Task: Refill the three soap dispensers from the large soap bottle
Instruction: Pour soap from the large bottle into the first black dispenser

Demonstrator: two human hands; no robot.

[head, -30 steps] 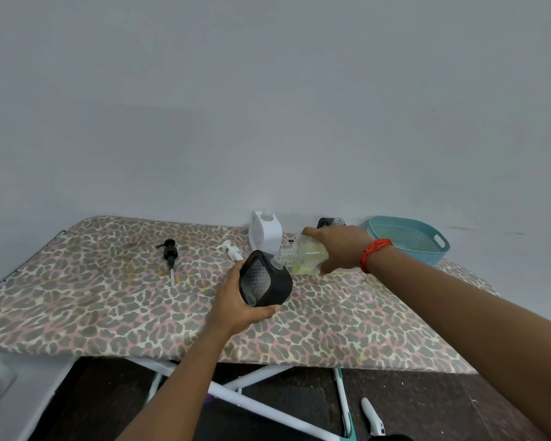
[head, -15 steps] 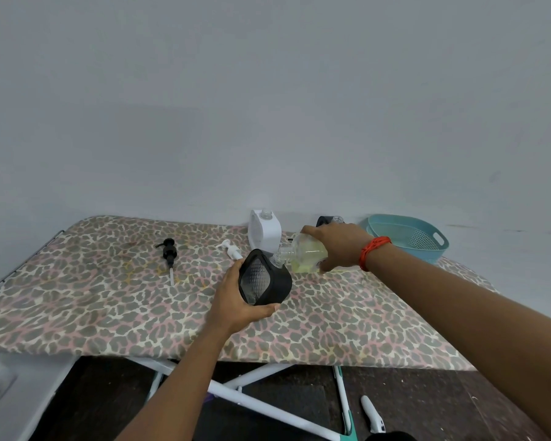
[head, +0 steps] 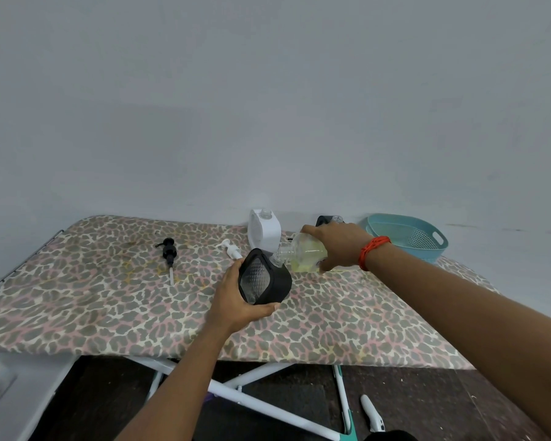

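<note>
My left hand (head: 236,299) grips a black soap dispenser (head: 264,281) with a clear diamond-textured front, tilted above the leopard-print board (head: 109,300). My right hand (head: 337,246) holds the large clear soap bottle (head: 303,254) of yellowish liquid tipped on its side, its mouth touching the black dispenser's open neck. A white dispenser (head: 265,230) stands uncapped behind them. A second black dispenser (head: 325,220) shows partly behind my right hand. A black pump head (head: 168,252) and a white pump head (head: 230,248) lie on the board.
A teal plastic basket (head: 407,238) sits at the board's far right, against the grey wall. The board's white crossed legs (head: 245,399) and a dark floor show below its near edge. A white handle-like object (head: 371,413) lies on the floor.
Both hands keep the same hold and pose; bottle and black dispenser stay mouth to neck with almost no movement.
</note>
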